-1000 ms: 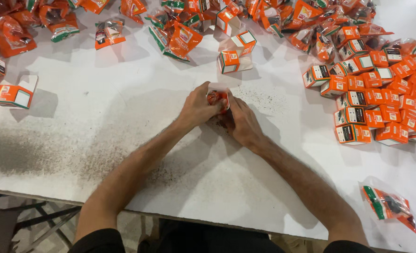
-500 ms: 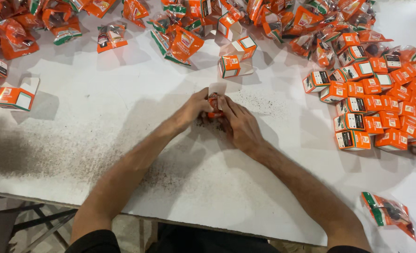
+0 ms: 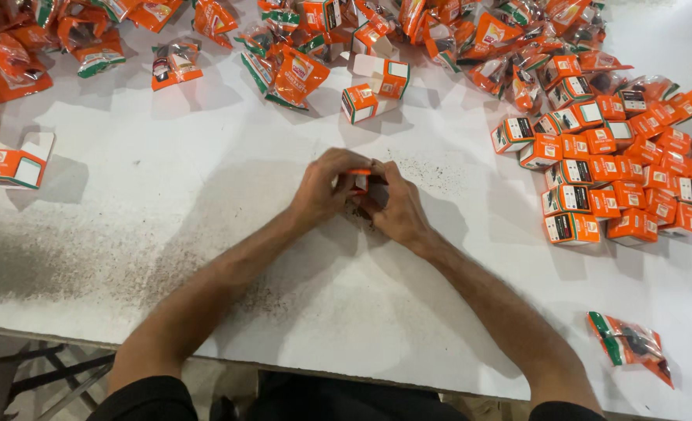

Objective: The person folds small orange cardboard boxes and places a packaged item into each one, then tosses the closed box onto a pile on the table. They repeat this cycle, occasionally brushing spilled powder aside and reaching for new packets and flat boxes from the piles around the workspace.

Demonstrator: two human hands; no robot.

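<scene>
Both hands, left hand (image 3: 324, 187) and right hand (image 3: 392, 206), are curled tight around one small orange box (image 3: 359, 179) mid-table (image 3: 205, 234) (flaps mostly hidden); squaring it gently should avoid crushing.

Matt cardboard boxes (image 3: 595, 195), glossy plastic packets (image 3: 626, 343), and a matt, speckled white table (image 3: 166, 218).

A white bench (image 3: 112, 234) fills the view, speckled with dark grit. Below its near edge, metal legs (image 3: 57, 382) stand on a pale floor (image 3: 205, 382)
</scene>
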